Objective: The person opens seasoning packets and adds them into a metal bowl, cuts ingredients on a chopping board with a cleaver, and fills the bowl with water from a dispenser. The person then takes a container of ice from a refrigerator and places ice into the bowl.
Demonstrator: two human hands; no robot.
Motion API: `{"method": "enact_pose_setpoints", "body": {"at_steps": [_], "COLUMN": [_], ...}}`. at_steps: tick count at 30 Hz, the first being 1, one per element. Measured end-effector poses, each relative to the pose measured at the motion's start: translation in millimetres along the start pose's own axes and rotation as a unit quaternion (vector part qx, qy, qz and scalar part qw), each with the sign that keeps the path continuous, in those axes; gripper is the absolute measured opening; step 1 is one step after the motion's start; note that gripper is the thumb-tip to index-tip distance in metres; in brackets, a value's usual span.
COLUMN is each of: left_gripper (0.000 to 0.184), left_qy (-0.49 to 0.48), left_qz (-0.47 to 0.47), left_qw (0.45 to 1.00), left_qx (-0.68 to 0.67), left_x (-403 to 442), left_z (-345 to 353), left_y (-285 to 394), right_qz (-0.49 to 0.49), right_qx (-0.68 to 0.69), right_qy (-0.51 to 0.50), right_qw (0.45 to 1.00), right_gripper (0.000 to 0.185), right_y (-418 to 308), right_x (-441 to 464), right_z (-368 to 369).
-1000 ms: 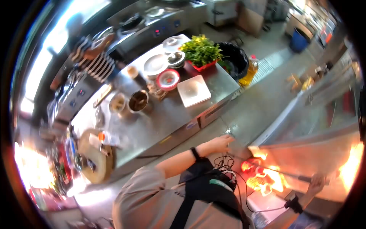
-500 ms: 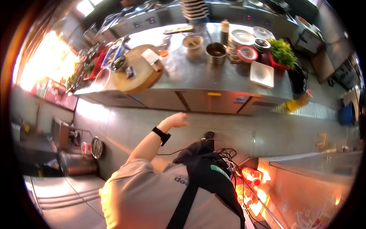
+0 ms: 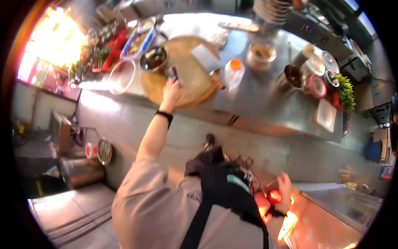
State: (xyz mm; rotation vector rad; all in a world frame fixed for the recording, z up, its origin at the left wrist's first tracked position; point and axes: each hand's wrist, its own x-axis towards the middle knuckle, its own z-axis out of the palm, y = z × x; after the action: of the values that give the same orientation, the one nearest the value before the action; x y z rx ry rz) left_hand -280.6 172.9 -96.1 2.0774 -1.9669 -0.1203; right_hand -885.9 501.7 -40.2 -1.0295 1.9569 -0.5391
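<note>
Stainless-steel counter (image 3: 253, 93) crosses a tiled kitchen, with a tall, bright orange-white blaze (image 3: 56, 39) at its far left end. On it sits a thick, round, pale wooden chopping board (image 3: 192, 87). At the board's front left, the left hand (image 3: 172, 91) meets a small, dark, blurred object (image 3: 173, 73) lying just beside a shiny metal bowl (image 3: 154, 58) with dark contents. The fingers overlap the object, but I cannot tell whether they have closed on it.

A sound hold here would probably be a light pinch near the object's middle, with the knuckles kept off the bowl's rim so that it does not tip. The pale rectangular cleaver (image 3: 206, 57) with a brown handle lies to the right on the board, so the wrist does best staying on the bowl side of it.

The right hand (image 3: 284, 186) is low, near orange flames (image 3: 290, 226) and a red glowing round thing (image 3: 274, 196); blur hides whether it grasps anything. Keeping those fingers and their black wristband (image 3: 277, 212) clear of the heat seems the main caution.
</note>
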Motion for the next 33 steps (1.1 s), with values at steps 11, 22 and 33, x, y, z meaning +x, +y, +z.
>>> {"method": "enact_pose_setpoints", "body": {"at_steps": [11,22,33], "left_gripper": [0.01,0.02,0.026], "left_qy": [0.092,-0.146,-0.303], "left_qz": [0.093,0.126,0.174], "left_qw": [0.99,0.961,0.888], "left_qx": [0.052,-0.2,-0.298], "left_x": [36,-27,21], "left_z": [-14,-128,-37], "left_y": [-21,-34,-11], "right_qz": [-0.532,-0.341,-0.317], "right_qx": [-0.22,-0.46,0.035], "right_qy": [-0.029,0.153,0.22], "right_qw": [0.817,0.805,0.922], "right_gripper": [0.036,0.046,0.033], "right_y": [-356,-396,-375], "right_x": [175,235,105], "right_z": [255,386,356]}}
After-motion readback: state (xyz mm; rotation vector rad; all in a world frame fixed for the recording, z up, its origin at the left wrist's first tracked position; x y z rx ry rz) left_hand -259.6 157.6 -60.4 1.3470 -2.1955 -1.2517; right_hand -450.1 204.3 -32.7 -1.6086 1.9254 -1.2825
